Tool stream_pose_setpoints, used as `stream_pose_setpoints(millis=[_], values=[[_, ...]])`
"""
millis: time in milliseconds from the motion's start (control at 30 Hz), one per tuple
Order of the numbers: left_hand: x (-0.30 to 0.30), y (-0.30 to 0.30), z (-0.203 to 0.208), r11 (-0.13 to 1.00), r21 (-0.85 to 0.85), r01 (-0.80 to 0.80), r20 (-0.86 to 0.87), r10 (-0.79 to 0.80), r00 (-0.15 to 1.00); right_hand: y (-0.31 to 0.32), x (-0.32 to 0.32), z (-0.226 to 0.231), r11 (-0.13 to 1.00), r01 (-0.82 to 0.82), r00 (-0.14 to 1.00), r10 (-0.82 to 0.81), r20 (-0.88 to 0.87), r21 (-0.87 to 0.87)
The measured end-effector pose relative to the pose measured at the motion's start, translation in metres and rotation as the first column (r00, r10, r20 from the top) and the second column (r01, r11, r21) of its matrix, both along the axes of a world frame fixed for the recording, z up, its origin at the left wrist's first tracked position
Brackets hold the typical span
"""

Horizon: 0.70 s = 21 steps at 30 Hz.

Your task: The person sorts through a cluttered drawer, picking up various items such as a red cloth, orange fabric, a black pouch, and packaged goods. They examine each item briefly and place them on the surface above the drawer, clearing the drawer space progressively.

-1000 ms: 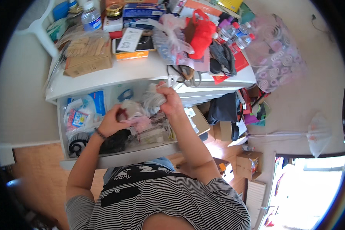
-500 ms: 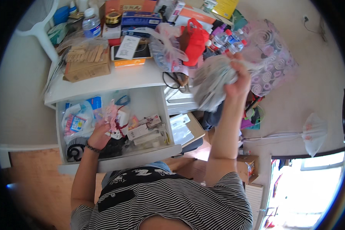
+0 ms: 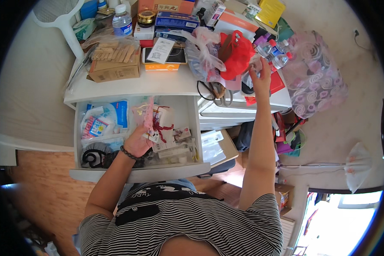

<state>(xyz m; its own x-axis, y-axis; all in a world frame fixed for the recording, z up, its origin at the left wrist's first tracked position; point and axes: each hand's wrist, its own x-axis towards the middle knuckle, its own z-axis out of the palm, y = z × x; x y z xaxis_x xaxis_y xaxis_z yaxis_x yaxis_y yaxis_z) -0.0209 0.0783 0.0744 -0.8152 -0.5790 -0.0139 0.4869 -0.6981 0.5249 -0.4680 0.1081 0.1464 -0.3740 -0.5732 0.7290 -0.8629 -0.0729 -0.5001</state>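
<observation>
My left hand [image 3: 138, 143], with a dark beaded bracelet at its wrist, is closed round a pink ribbon-like piece [image 3: 149, 114] over the open drawer [image 3: 192, 169]. Dark red cord [image 3: 161, 128] and white cards lie against that piece. My right hand [image 3: 261, 81] reaches over the right end of the white desk top [image 3: 166, 85]. Its thumb and forefinger are apart, beside a red bag [image 3: 238, 57] and several clear bottles [image 3: 280, 61] with red or pale caps. Something pale and see-through shows by its fingertips, too indistinct to name.
A blue-and-white packet [image 3: 121, 113], a black coiled band [image 3: 91, 158] and small boxes lie in the drawer. A carton with wooden sticks [image 3: 115, 70], a phone [image 3: 175, 55] under a paper slip and a water bottle [image 3: 122, 22] crowd the desk. A patterned pink cover [image 3: 315, 79] stands at right.
The pale grey bundle of plastic has left my right hand, which has moved left and lower beside the red bag. My left hand still holds the pink piece, now farther right in view.
</observation>
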Motion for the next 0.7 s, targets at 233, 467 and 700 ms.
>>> stream_pose_setpoints(millis=[233, 467, 700], values=[[-0.028, 0.007, -0.008, 0.997, -0.071, -0.004, 0.345, 0.028, 0.938, 0.05, 0.091, -0.026, 0.986, 0.132, 0.991, -0.134, 0.02, 0.101], [-0.051, 0.015, -0.012, 0.971, -0.233, 0.048, 0.467, 0.068, 0.882, 0.058, 0.244, -0.047, 0.894, -0.435, 0.769, 0.306, 0.561, 0.109], [-0.049, 0.014, -0.03, 0.968, -0.241, 0.066, 0.448, 0.051, 0.893, 0.053, 0.235, -0.052, 0.929, -0.351, 0.211, 0.201, 0.957, -0.118]])
